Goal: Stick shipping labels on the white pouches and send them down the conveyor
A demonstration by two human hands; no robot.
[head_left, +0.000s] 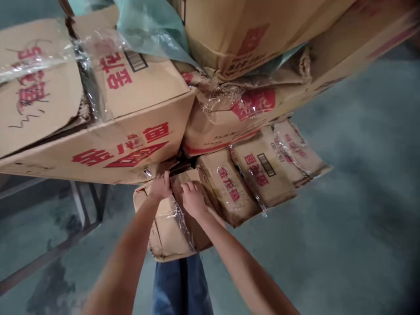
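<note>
A small brown cardboard box (166, 223) sits low in front of my legs, with transparent tape (183, 223) running loosely down its top seam. My left hand (160, 187) is closed at the far edge of its left flap. Just to the right, my right hand (194, 199) curls its fingers over the other flap, close to the seam. A dark gap shows beyond my fingertips, and what lies inside is hidden. Touching this box on the right is another taped carton (226, 188) with red lettering.
A large carton (131, 140) stands at the left, its corner close above my left hand. More boxes (236, 105) are stacked behind, with a green plastic bag (151, 30) between them. A metal frame (82, 205) stands at lower left on the grey-green floor (344, 218).
</note>
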